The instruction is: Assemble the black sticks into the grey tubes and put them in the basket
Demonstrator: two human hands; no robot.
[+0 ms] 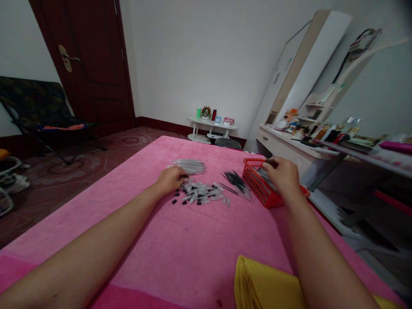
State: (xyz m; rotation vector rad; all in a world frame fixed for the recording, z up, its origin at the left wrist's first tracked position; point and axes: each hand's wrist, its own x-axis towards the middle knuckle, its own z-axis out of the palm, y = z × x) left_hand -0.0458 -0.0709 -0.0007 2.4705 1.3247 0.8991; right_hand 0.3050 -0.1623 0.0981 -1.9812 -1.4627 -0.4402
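My left hand [172, 179] rests at the left edge of a pile of clear and black pen caps [201, 193], its fingers curled together; what they hold, if anything, is hidden. Just beyond it lies a bundle of clear pen barrels [191, 165]. Over the red plastic basket [264, 192] is my right hand [283, 175], fingers bent and drawn together, with the fingertips too dark to show what is in them. Slim pens or pen parts lie inside the basket, partly covered by this hand. Between the caps and the basket are dark pen refills [237, 182], fanned out.
A pink cloth [180, 249] covers the table. Folded yellow fabric [267, 283] lies at the near right, by my right forearm. Beyond stand a low white table [212, 123] and a dresser [286, 143] with bottles; a folding chair [38, 107] is at left.
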